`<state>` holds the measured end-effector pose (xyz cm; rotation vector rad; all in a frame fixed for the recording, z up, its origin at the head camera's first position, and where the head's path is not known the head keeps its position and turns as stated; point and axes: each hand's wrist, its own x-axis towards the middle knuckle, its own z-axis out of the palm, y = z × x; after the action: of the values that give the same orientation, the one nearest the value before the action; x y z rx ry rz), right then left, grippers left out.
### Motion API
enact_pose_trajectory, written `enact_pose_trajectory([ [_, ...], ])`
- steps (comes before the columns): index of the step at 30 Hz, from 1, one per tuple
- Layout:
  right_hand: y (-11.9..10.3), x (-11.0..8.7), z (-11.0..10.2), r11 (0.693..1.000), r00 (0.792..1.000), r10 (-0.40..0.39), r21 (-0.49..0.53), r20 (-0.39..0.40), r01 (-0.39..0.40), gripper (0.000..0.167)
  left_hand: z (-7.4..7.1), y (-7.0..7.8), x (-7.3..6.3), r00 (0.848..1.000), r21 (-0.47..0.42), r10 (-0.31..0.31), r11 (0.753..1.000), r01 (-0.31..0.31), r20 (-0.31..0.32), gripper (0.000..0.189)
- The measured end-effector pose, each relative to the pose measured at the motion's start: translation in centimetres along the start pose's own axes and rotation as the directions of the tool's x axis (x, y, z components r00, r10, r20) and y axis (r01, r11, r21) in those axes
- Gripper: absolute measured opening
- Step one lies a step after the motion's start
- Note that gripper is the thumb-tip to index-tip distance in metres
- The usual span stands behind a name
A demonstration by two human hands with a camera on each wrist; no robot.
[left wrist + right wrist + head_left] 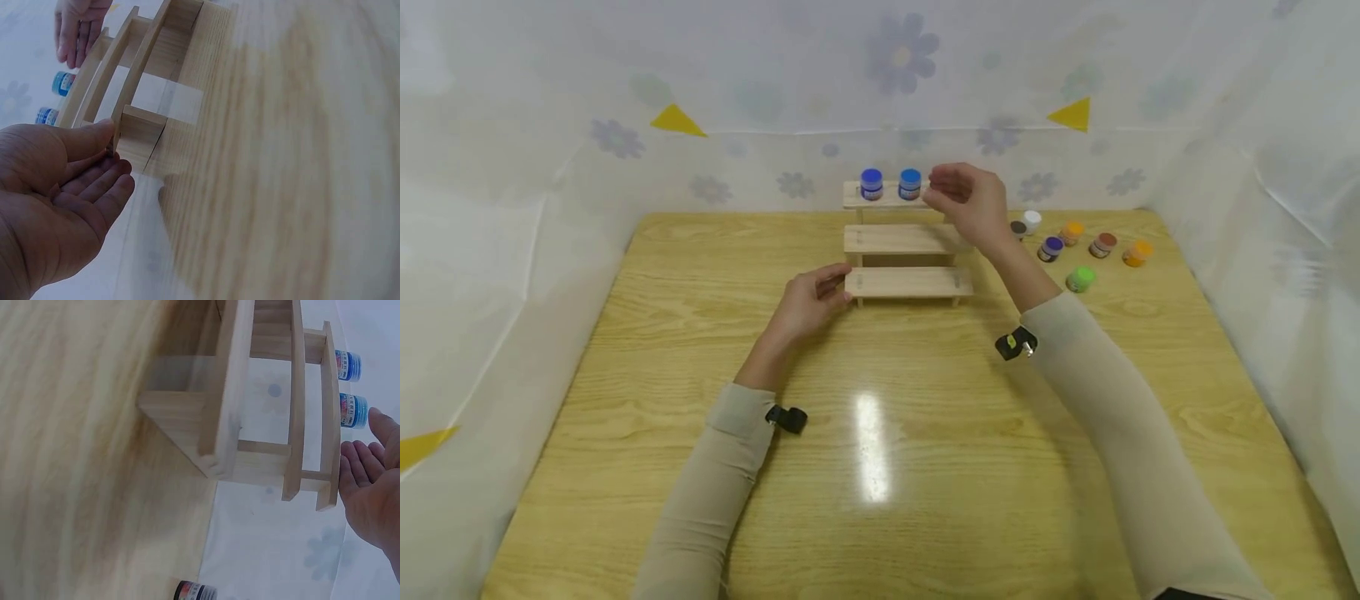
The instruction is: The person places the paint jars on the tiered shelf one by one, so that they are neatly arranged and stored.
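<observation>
A dark-blue jar (872, 185) and a light-blue jar (910, 185), both capped, upright cylinders, top a three-tier pale wooden stand (898, 239) near the far edge of the wood-grain table (955, 433), long axis parallel to that edge. Left hand (808, 302) pinches its lowest shelf's left end; right hand (976, 204), fingers released, is beside the light-blue jar.

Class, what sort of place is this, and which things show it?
Probably a makeshift tabletop workspace: a wood-grain table with pale flower-patterned sheeting on three sides, and a three-tier wooden stand bearing blue jars.
</observation>
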<state>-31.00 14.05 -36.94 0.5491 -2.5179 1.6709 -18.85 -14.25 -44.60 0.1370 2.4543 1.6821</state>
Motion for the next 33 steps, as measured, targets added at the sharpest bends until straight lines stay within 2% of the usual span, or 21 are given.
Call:
enact_pose_trajectory([
  [4, 0.3, -1.9, -0.7, 1.000, 1.000, -0.016, 0.013, -0.024, 0.017, 0.041, 0.0, 0.1, -0.2, 1.000, 0.006, -0.010, 1.000, 0.010, 0.013, 0.054],
  [11, 1.4, -4.6, -2.2, 0.998, 0.998, -0.049, 0.024, -0.045, 0.050, 0.038, -0.4, 0.3, -0.4, 1.000, 0.034, -0.005, 0.999, 0.005, -0.004, 0.053],
  [17, 3.1, -7.3, -4.6, 0.998, 0.996, -0.012, 0.060, -0.088, 0.017, 0.039, -0.5, 0.3, -0.3, 1.000, 0.044, -0.005, 0.999, 0.005, -0.001, 0.053],
  [21, 4.1, -9.4, -6.4, 0.994, 0.991, 0.041, 0.110, -0.131, -0.027, 0.039, -0.3, 0.2, -0.2, 1.000, 0.027, -0.012, 1.000, 0.011, 0.012, 0.053],
  [23, 4.4, -10.3, -7.1, 0.993, 0.988, 0.065, 0.102, -0.143, -0.051, 0.039, -0.3, 0.2, -0.2, 1.000, 0.026, -0.015, 1.000, 0.014, 0.017, 0.054],
  [33, 5.0, -13.9, -8.2, 0.990, 0.982, 0.132, 0.066, -0.136, -0.124, 0.037, -0.8, -0.2, -0.3, 1.000, 0.023, -0.003, 1.000, 0.002, 0.022, 0.054],
])
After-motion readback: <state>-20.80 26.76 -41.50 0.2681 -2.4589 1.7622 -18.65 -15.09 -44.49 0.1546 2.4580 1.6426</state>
